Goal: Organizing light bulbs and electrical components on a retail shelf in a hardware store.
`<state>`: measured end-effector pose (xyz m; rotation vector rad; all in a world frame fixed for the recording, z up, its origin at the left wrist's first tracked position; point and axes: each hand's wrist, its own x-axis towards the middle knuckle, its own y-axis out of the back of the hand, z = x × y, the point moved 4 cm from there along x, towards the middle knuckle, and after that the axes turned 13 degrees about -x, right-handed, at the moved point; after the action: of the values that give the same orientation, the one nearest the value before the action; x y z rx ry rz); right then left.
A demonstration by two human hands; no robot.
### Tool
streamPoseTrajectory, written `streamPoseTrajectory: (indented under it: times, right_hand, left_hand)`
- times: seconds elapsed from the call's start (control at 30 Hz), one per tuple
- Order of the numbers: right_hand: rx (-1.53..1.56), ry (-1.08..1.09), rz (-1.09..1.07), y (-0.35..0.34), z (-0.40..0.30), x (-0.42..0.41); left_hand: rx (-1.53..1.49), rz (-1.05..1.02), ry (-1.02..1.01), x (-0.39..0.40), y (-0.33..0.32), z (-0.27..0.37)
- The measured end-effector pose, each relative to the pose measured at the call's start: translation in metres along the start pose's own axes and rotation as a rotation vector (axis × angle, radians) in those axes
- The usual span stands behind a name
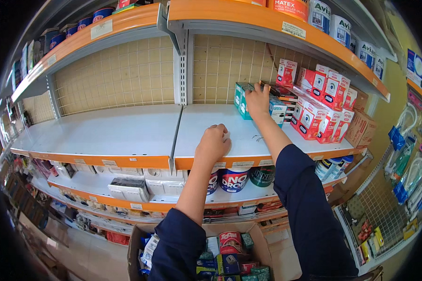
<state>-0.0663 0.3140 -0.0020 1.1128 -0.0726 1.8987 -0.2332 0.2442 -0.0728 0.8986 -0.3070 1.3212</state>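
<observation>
My right hand (258, 100) reaches to the back of the white metal shelf (140, 130), its fingers on top of teal cartons (245, 105); whether it grips one cannot be told. Just right of it are a blue-and-white carton (277, 113) and a stack of dark flat boxes (287, 100). Farther right, red-and-white light bulb boxes (311, 119) stand in stacked rows. My left hand (215, 142) hovers over the shelf's front part with curled fingers, and nothing shows in it.
Paint cans (319, 17) line the upper shelf. Below are tubs (234, 180) and white electrical sockets (164, 182). An open cardboard box (263, 242) of cans and packets stands beneath my arms. Brown cartons (360, 129) sit at the shelf's right end, near a wire rack (376, 196).
</observation>
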Motion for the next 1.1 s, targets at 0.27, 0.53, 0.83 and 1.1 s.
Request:
streamPoseTrajectory:
  times: [0.27,0.53,0.83,1.1]
  right_hand:
    - [-0.035,-0.005,-0.046,-0.001,-0.005,0.008]
    - [0.202,-0.140,-0.022,0.052,0.053,-0.006]
    - [1.033,-0.037,0.135,0.166,0.139,-0.152]
    - [1.476,0.243,-0.352,0.147,0.076,-0.296]
  left_hand:
    - [-0.018,-0.041,0.058,0.003,0.001,-0.001]
    - [0.024,0.003,-0.055,0.003,-0.002,0.007]
    - [-0.324,0.103,-0.336,-0.021,0.030,0.052]
    - [-0.368,-0.325,-0.078,-0.151,0.036,0.101]
